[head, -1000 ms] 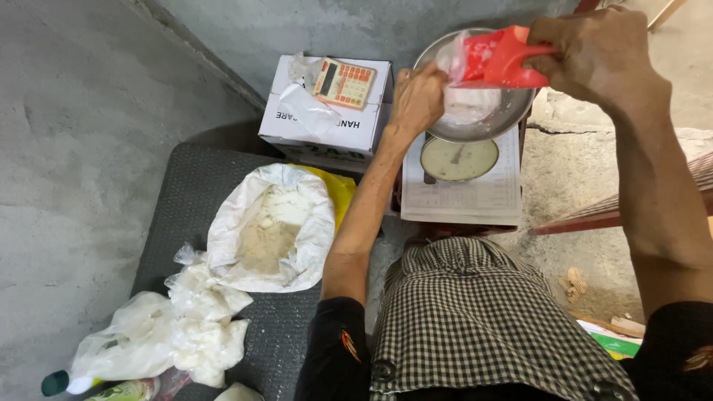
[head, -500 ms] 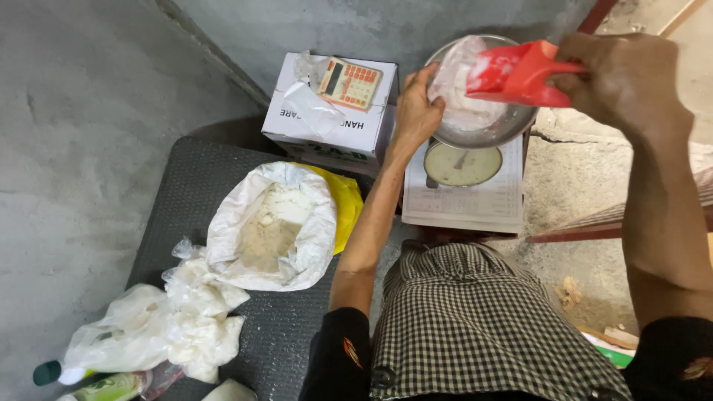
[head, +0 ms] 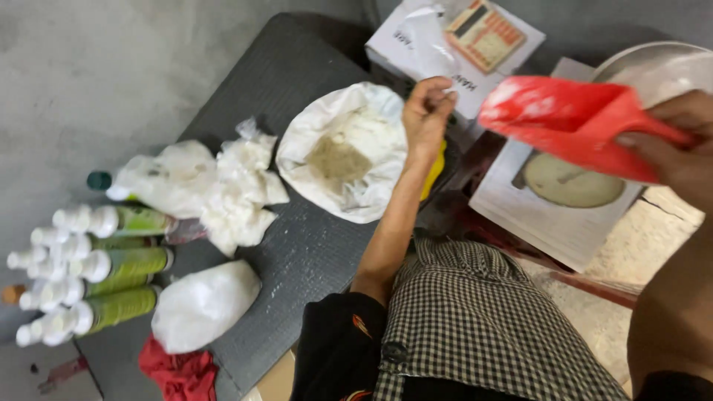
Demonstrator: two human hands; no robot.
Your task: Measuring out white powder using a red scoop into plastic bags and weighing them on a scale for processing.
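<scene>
Gripping the handle end of a red plastic scoop [head: 575, 126], the right hand [head: 672, 152] is seen at the right edge of the view, its fingers closed around the narrow end so that the wide, flour-dusted mouth points left and slightly upward, apparently to keep any residue from spilling. The scoop is held in the air above a white dial scale [head: 564, 197] and just in front of the metal weighing pan [head: 653, 63], whose contents are blurred and cannot be identified. The left hand [head: 427, 111] is raised over the edge of an open white sack [head: 343, 152]; its fingertips are pinched on a thin clear plastic bag [head: 431, 41], which stands up from the pinch in front of a white cardboard box [head: 453, 44]. A calculator [head: 486, 33] is laid on top of that box, within reach of the scale. The sack is rolled open at its rim, exposing a pale, powdery grain inside, so that the contents can be reached from above. It rests on a dark ribbed mat [head: 297, 252], near a heap of crumpled clear bags [head: 215, 182] and a filled, knotted white bag [head: 204, 304]. Further left, a row of green bottles with white caps [head: 96, 275] is laid on its side, and a red cloth [head: 178, 375] lies at the mat's near edge. A checked garment [head: 483, 327] covers the person's lap.
</scene>
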